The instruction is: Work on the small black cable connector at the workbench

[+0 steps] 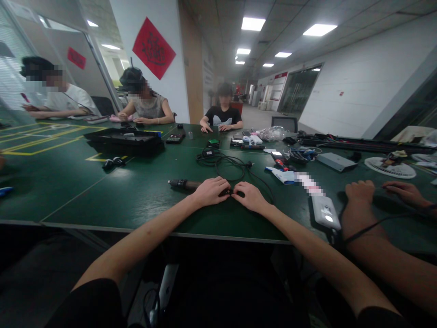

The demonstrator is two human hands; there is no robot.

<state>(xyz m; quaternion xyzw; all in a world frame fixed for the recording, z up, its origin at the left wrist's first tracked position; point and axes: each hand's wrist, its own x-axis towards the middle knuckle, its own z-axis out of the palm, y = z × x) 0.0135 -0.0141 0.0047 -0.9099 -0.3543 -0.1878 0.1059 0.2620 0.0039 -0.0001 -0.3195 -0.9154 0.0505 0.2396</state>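
Observation:
A dark, cylindrical electric screwdriver (pixel 186 184) lies on the green table, its tip pointing left. My left hand (pixel 212 190) is closed over its rear part, fingers and thumb curled round it. Right beside it, my right hand (pixel 250 196) is closed in a pinch at the screwdriver's tail end, on a small dark piece that the fingers mostly hide. The two hands' fingertips nearly meet. Beyond them a black cable (pixel 235 160) lies in loose loops, and one stretch runs down behind my right hand.
A co-worker's hands (pixel 360 193) work close on my right, beside a white power bank (pixel 326 212). A blue-and-white packet (pixel 282 175) lies nearer the middle. A black tray (pixel 126 139) stands at the left; small boards, tools and a white round fan part (pixel 389 167) lie farther off. Several people sit across.

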